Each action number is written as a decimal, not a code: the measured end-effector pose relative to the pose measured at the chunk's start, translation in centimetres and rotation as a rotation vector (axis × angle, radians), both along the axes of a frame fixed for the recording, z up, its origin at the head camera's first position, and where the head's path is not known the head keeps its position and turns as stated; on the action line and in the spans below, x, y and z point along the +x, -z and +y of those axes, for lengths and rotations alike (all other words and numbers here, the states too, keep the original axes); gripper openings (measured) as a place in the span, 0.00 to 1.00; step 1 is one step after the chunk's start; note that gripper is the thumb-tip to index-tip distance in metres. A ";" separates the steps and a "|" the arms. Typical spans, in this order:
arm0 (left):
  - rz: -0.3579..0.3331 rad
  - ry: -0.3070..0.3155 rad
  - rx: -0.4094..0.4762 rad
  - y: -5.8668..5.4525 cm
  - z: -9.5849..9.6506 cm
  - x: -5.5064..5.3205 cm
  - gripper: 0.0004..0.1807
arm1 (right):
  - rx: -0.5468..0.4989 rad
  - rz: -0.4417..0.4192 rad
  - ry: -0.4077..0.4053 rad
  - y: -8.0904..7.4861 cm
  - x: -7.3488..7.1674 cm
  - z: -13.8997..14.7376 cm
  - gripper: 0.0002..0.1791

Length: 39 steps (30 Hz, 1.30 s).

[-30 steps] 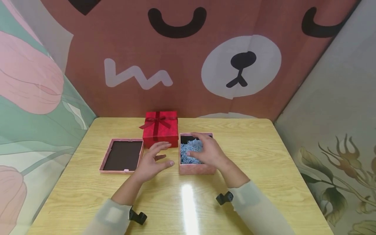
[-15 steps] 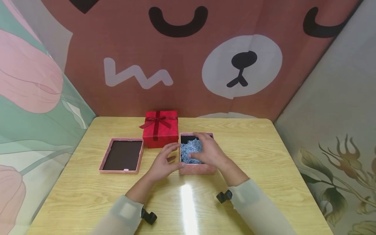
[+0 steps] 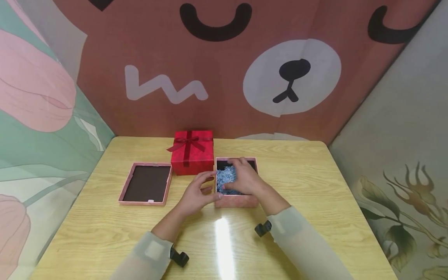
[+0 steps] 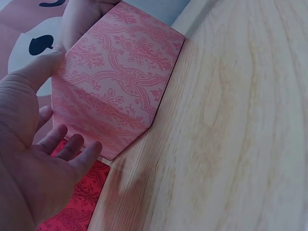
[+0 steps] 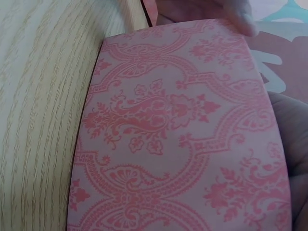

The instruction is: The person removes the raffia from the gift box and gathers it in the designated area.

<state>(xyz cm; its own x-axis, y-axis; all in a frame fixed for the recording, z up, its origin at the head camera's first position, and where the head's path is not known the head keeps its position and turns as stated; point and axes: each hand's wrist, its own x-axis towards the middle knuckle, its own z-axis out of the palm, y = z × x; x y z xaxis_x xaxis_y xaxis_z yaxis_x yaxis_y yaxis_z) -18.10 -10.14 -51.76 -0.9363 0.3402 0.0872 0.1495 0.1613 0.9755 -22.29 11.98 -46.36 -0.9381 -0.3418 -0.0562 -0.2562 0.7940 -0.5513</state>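
A pink box (image 3: 235, 201), patterned with darker pink scrolls, stands open on the table, with blue shredded paper (image 3: 225, 178) inside its dark interior. My right hand (image 3: 247, 179) reaches in over the right part of the paper, thumb toward the front and fingers toward the back, spread apart. The paper under the palm is hidden. At the box's left side is my left hand (image 3: 196, 195), its fingers spread and loosely bent. In the left wrist view, the left thumb (image 4: 36, 70) lies at the box's upper edge, and the other fingertips are near its side wall.
A pink-rimmed lid (image 3: 145, 183) with a dark inside lies upturned at the left. Behind it to the right stands a closed red gift box (image 3: 192, 152) with a dark red ribbon bow. Printed cloth walls rise around the wooden table (image 3: 297, 167).
My left hand has moved right, from beside the lid to the pink box's left side. My right hand has shifted slightly left over the shredded paper.
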 end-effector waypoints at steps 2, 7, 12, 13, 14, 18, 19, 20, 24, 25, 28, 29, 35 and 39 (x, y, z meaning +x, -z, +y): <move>-0.003 0.000 -0.006 0.0 0.0 0.0 0.43 | -0.005 -0.012 -0.009 0.2 -0.2 0.0 0.54; -0.006 -0.001 -0.005 0.0 0.0 0.0 0.43 | -0.021 -0.026 -0.039 0.8 -0.6 0.0 0.51; -0.012 -0.007 0.015 0.1 0.1 0.0 0.43 | -0.032 -0.012 -0.088 1.1 -0.6 -0.1 0.50; -0.017 -0.008 0.021 0.1 0.1 0.0 0.43 | -0.031 -0.016 -0.094 1.2 -0.6 -0.1 0.50; -0.022 -0.010 0.023 0.1 0.1 0.0 0.43 | -0.032 -0.022 -0.096 1.2 -0.6 -0.1 0.50; -0.042 -0.014 0.029 0.0 0.1 0.0 0.43 | -0.040 -0.050 -0.107 1.3 -0.6 -0.2 0.52; -0.046 -0.016 0.030 0.0 0.1 0.0 0.43 | -0.041 -0.062 -0.112 1.2 -0.6 -0.1 0.53; -0.051 -0.018 0.030 0.0 0.1 0.0 0.43 | -0.039 -0.073 -0.118 1.2 -0.6 -0.1 0.53; -0.059 -0.019 0.038 -0.1 0.1 0.0 0.42 | -0.022 -0.116 -0.142 1.1 -0.6 -0.1 0.57; -0.059 -0.018 0.039 -0.1 0.1 0.0 0.42 | -0.016 -0.123 -0.151 1.1 -0.7 -0.1 0.57; -0.062 -0.015 0.043 -0.1 0.0 0.0 0.42 | -0.012 -0.145 -0.175 1.1 -0.8 -0.1 0.58; -0.064 -0.015 0.043 -0.1 0.0 0.0 0.42 | -0.014 -0.151 -0.185 1.1 -0.8 -0.2 0.57; -0.058 -0.012 0.057 -0.1 -0.2 0.0 0.41 | -0.033 -0.193 -0.243 1.1 -1.0 -0.1 0.54; -0.055 -0.017 0.049 -0.1 -0.3 -0.1 0.40 | -0.026 -0.226 -0.263 1.1 -1.1 -0.1 0.53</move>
